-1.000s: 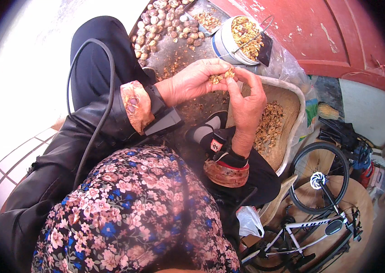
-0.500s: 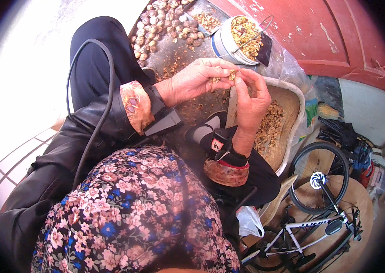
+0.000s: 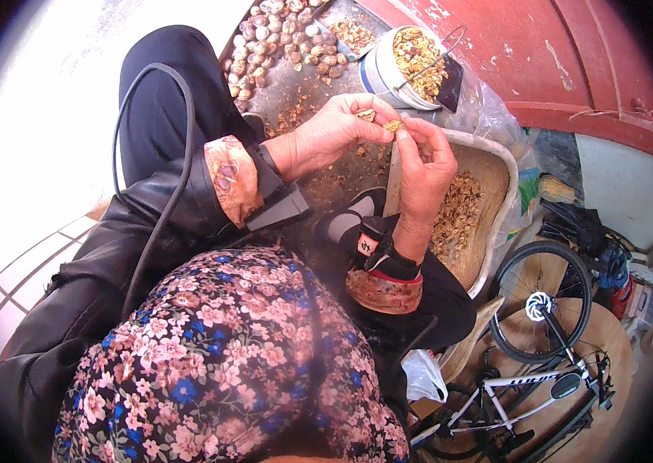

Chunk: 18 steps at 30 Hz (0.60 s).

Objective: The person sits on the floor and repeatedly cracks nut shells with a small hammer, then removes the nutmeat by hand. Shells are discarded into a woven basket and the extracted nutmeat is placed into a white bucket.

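My left hand [image 3: 330, 131] and my right hand [image 3: 424, 170] meet fingertip to fingertip above the floor, next to a shallow basket. A small yellowish walnut piece [image 3: 394, 125] is pinched where the fingertips come together, and the right thumb and fingers are closed on it. Another walnut piece [image 3: 366, 115], paler with a dark edge, lies in the curled fingers of my left hand. Whole walnuts [image 3: 276, 35] are heaped beyond the left hand. Past both hands, a white bucket [image 3: 376, 73] is full of broken walnut bits [image 3: 419, 58]. Walnut bits [image 3: 457, 216] also lie in the basket [image 3: 505, 181].
Crumbs are scattered over the dark floor between my legs. Clear plastic sheeting [image 3: 488, 116] lies against the basket by a red door [image 3: 527, 58]. A small white bicycle [image 3: 523, 378] stands at the lower right, near a white plastic bag [image 3: 423, 376].
Both hands have stayed almost in place, with the fingers shifting slightly. The walnut piece in my left hand now shows more clearly above the thumb, apart from the pinched one.
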Tool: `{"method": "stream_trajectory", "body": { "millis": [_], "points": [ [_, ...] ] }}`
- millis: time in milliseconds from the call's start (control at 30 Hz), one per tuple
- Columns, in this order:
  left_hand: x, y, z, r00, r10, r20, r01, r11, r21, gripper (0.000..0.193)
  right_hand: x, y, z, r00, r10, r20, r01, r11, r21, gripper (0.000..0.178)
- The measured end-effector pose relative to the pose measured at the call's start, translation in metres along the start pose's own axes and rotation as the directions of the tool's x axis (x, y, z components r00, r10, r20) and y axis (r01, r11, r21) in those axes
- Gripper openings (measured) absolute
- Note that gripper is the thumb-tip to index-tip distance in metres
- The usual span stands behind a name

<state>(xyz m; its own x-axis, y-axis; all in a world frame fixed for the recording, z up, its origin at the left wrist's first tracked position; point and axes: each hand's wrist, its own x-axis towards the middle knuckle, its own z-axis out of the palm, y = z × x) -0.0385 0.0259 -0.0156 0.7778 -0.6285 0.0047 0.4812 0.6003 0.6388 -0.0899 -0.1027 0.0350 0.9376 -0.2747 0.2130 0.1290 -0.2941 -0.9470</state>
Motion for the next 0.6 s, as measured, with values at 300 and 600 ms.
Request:
{"method": "stream_trajectory", "body": {
  "millis": [300, 600],
  "points": [
    [-0.0023, 0.0030, 0.0016, 0.997, -0.025, -0.073, 0.020, 0.997, -0.075, 0.011, -0.0017, 0.0003, -0.0007, 0.998, 0.025, 0.054, -0.025, 1.000, 0.008, 0.019],
    [-0.0030, 0.0010, 0.0009, 0.995, -0.040, -0.096, 0.036, 0.998, -0.044, 0.010, -0.0027, -0.0028, -0.0043, 0.994, 0.052, 0.096, -0.035, 0.985, -0.169, 0.023]
  ]
}}
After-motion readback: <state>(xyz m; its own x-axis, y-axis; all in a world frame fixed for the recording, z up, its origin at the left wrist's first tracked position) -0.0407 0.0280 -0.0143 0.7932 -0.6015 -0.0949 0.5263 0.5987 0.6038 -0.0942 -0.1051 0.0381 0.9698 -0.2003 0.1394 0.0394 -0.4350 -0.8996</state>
